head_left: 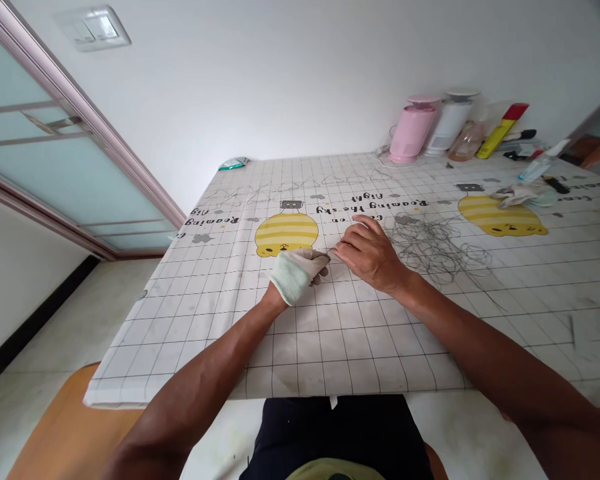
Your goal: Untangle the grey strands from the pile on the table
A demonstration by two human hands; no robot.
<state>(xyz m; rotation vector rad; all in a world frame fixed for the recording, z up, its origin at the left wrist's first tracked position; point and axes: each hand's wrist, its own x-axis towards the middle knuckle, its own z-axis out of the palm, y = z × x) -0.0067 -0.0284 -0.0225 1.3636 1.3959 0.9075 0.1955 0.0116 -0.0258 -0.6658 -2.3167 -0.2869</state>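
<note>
My left hand [303, 270], in a pale green and white glove, is closed in a pinch over the front middle of the table. Its fingertips nearly meet those of my bare right hand [367, 253], where thumb and forefinger are pressed together and the other fingers are curled loosely. Whatever lies between the fingertips is too small to make out. Beside my right hand, a loose tangle of thin dark wire [430, 250] spreads over the checked tablecloth [350, 340]. A row of thin wire loops [310, 185] lies faintly along the back of the cloth.
At the back right stand a pink cylinder [414, 132], a white cylinder [449, 127], a bottle [466, 141] and a yellow and red box [503, 131]. A crumpled glove [525, 195] lies at right. A small green packet [233, 163] sits at the back left corner.
</note>
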